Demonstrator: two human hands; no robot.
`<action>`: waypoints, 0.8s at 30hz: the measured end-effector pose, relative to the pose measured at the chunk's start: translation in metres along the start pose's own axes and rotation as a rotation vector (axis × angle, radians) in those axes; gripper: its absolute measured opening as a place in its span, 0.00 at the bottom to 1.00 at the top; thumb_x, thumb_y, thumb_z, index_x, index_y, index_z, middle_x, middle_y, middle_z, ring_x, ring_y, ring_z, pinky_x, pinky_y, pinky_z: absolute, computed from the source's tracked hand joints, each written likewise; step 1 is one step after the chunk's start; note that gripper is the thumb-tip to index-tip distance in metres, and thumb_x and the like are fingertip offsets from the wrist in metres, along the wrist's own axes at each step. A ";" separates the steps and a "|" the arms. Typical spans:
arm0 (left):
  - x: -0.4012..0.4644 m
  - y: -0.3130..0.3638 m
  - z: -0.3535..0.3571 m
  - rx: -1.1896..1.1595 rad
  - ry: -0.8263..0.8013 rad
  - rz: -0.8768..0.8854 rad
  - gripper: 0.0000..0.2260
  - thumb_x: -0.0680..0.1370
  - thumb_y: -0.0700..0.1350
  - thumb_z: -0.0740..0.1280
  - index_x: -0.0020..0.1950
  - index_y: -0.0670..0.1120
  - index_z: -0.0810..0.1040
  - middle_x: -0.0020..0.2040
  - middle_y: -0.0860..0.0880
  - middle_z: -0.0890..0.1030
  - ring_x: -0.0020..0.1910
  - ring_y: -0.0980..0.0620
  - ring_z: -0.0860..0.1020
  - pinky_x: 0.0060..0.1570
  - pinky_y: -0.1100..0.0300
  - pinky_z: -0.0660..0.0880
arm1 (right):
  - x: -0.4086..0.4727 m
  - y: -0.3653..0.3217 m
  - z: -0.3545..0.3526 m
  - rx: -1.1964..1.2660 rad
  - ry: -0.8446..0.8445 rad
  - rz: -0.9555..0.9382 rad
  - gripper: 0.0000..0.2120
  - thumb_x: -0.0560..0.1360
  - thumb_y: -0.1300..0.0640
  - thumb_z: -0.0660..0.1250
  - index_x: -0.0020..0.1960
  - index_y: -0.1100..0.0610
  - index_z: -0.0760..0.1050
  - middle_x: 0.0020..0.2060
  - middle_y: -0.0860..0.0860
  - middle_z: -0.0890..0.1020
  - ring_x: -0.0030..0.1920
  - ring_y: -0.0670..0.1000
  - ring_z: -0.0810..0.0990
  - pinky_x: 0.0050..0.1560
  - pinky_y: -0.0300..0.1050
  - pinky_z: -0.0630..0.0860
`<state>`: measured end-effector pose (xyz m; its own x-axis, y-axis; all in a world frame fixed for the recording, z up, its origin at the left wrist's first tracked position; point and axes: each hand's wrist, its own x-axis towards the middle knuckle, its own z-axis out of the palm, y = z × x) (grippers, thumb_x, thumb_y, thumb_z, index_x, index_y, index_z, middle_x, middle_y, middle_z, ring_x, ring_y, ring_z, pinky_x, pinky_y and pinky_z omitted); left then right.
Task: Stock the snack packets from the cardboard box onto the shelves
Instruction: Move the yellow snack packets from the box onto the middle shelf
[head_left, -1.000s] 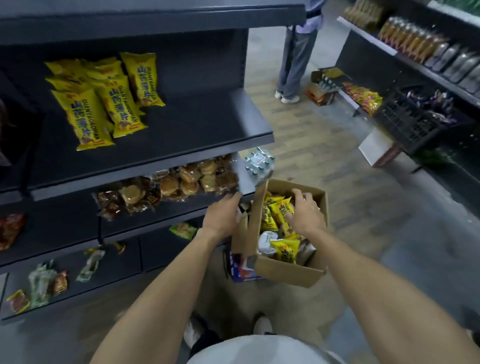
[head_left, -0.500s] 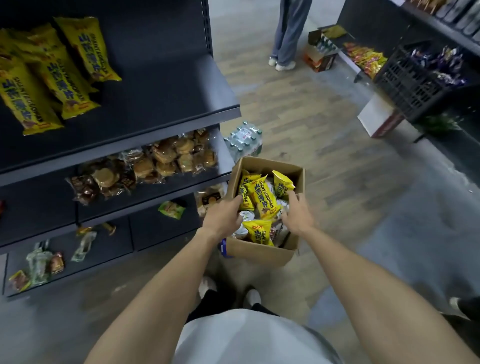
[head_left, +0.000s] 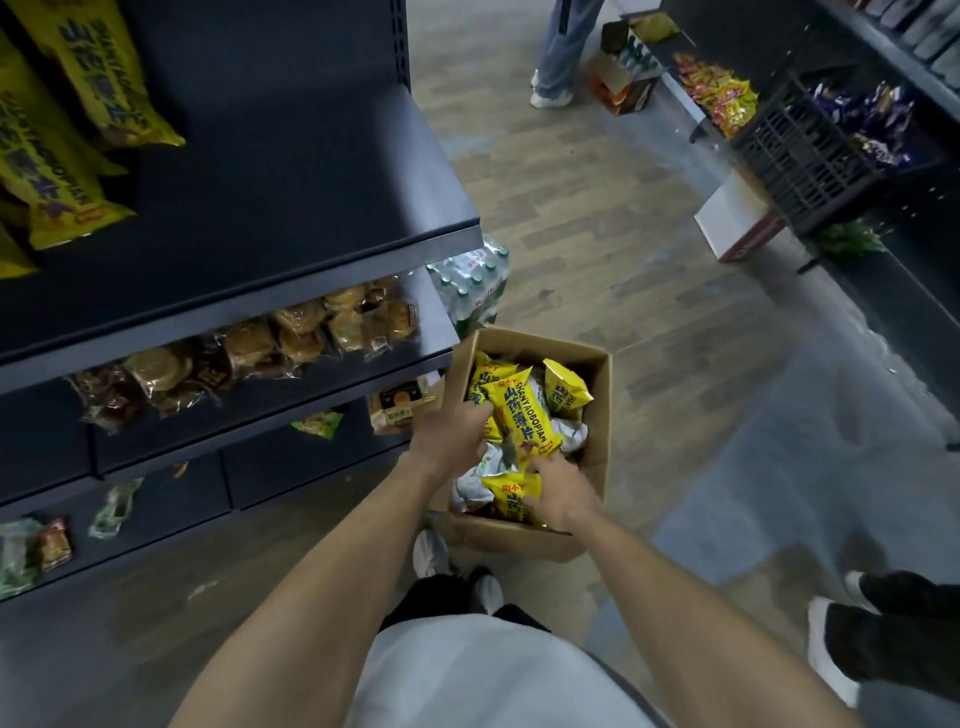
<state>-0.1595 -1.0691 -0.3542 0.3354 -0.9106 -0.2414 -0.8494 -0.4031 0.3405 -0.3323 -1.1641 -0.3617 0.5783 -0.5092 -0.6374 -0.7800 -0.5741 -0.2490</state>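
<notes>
Below, both hands are seen reaching into an open cardboard box (head_left: 595, 447) on the floor. Far up and left of the left hand (head_left: 451, 436), long yellow packets (head_left: 93, 78) are laid on the top shelf (head_left: 291, 187). Lower, on the shelf (head_left: 431, 332) just above and left of that hand, wrapped pastries (head_left: 291, 338) are lined up. Further down to the left, a few small packets (head_left: 57, 540) are scattered on the bottom shelf (head_left: 171, 509), and a green packet (head_left: 319, 422) lies on the shelf (head_left: 249, 415) beside the left wrist.

The left hand is curled over the box's left rim, its fingers closed around the side of a long yellow packet (head_left: 522, 421) marked SHANYAOBOPIAN. That packet stands tilted in the middle of the box, between the two hands. The right hand (head_left: 558, 493) is lower in the box, near its front wall, with fingers bent onto a smaller yellow packet (head_left: 511, 493); whether it is fully gripped cannot be told. More yellow packets and white wrappers (head_left: 569, 431) fill the box beyond the hands, one yellow bag (head_left: 566, 392) standing upright toward the far right corner.

Beyond the box, a pack of bottles (head_left: 475, 286) is set against the shelf end. Far right of the hands, a dark crate (head_left: 810, 156) with purple packets is placed near another shelf unit, and another person's legs (head_left: 558, 52) are seen up the aisle.
</notes>
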 end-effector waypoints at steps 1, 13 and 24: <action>0.004 -0.005 -0.001 -0.016 -0.001 0.006 0.08 0.72 0.43 0.63 0.45 0.49 0.64 0.38 0.50 0.69 0.37 0.42 0.74 0.31 0.51 0.75 | 0.004 0.002 0.001 -0.014 -0.003 0.018 0.22 0.74 0.53 0.69 0.67 0.51 0.70 0.63 0.54 0.74 0.63 0.58 0.74 0.59 0.52 0.74; 0.040 -0.040 0.002 -0.048 0.015 0.039 0.07 0.72 0.43 0.64 0.47 0.45 0.69 0.42 0.45 0.77 0.40 0.40 0.77 0.35 0.49 0.76 | 0.024 0.007 -0.011 -0.042 0.078 0.140 0.06 0.77 0.55 0.64 0.41 0.49 0.72 0.47 0.52 0.82 0.48 0.56 0.81 0.44 0.45 0.75; 0.043 -0.015 0.022 0.160 0.094 -0.096 0.05 0.72 0.47 0.64 0.45 0.50 0.69 0.40 0.48 0.73 0.34 0.44 0.74 0.31 0.53 0.74 | 0.051 0.027 -0.112 -0.291 0.252 -0.037 0.08 0.78 0.58 0.61 0.52 0.55 0.78 0.51 0.56 0.78 0.52 0.60 0.79 0.44 0.50 0.75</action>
<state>-0.1415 -1.1005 -0.3896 0.4483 -0.8761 -0.1772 -0.8630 -0.4759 0.1695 -0.2972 -1.2775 -0.3188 0.6736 -0.6058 -0.4235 -0.6782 -0.7343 -0.0283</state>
